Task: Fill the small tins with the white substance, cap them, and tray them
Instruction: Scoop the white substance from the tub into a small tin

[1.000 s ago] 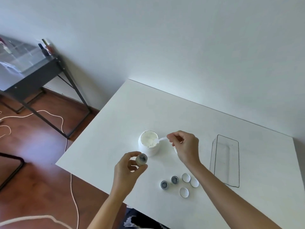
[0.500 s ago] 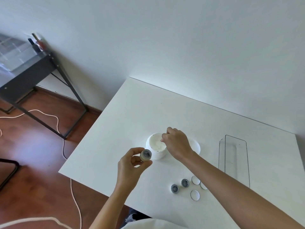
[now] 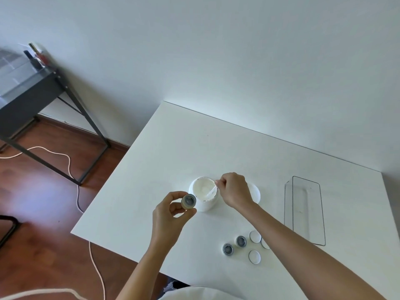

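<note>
My left hand [image 3: 171, 215] pinches a small open tin [image 3: 188, 201] just left of the white jar [image 3: 204, 194], which holds the white substance. My right hand [image 3: 234, 191] grips a thin white spatula [image 3: 213, 190] whose tip dips into the jar. Two more open tins [image 3: 228, 249] [image 3: 241, 241] sit near the table's front edge. Beside them lie white caps [image 3: 254, 257] [image 3: 255, 236]; a third is partly hidden by my right forearm. A clear empty tray [image 3: 306, 210] lies to the right.
The jar's white lid [image 3: 255, 192] lies behind my right hand. The white table [image 3: 173, 152] stands against the wall. A dark glass-topped side table [image 3: 32, 89] and a cable [image 3: 73, 169] on the wooden floor are at left.
My right hand drew back a little, so the spatula now shows inside the jar. My left hand still holds the tin beside the jar. The camera shifted slightly.
</note>
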